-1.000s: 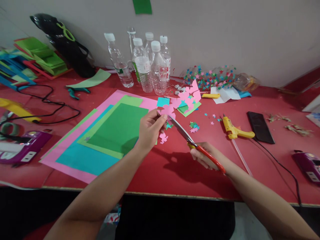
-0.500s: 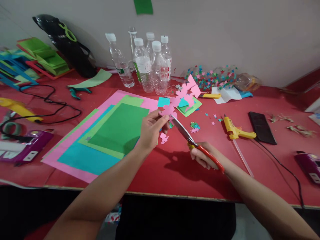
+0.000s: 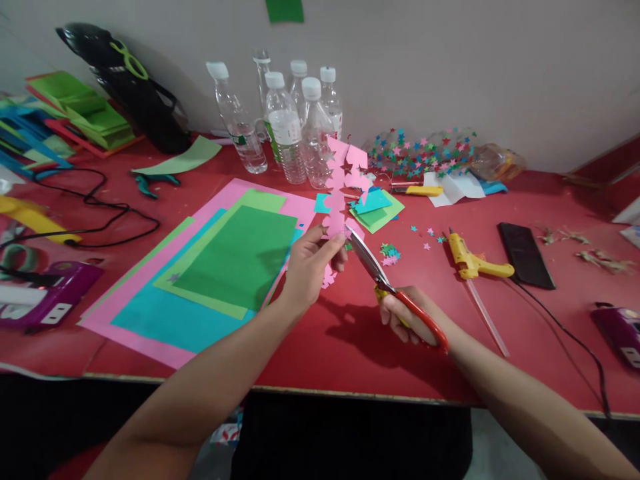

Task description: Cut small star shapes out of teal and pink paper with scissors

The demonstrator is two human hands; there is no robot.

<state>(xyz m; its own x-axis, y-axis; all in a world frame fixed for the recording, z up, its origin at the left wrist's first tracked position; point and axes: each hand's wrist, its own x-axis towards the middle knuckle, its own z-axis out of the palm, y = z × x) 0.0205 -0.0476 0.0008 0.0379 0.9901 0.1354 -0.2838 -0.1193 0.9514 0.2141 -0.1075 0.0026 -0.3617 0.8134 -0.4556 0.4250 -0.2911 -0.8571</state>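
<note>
My left hand [image 3: 315, 267] pinches the lower end of a pink paper strip [image 3: 338, 193] with notched, star-shaped cut edges; the strip stands up from my fingers. In my right hand [image 3: 407, 313] is a pair of scissors [image 3: 370, 257] with red and yellow handles, its blade tips at the paper close to my left fingertips. Whether the blades touch the paper I cannot tell. Small pink scraps [image 3: 329, 277] lie under my left hand. A little pile of cut paper stars [image 3: 390, 253] sits just beyond the scissors.
Coloured sheets [image 3: 235, 260] lie stacked at left. Behind stand several plastic bottles [image 3: 286, 133] and a star-filled bottle [image 3: 425, 152]. A yellow glue gun [image 3: 470, 260], a phone [image 3: 526, 255], a cutter knife [image 3: 423, 191] and small paper squares [image 3: 375, 217] are on the red table [image 3: 310, 360].
My left hand has shifted slightly right and down. The pink strip has turned more upright, uncovering the paper squares behind it. My right hand with the scissors has barely moved.
</note>
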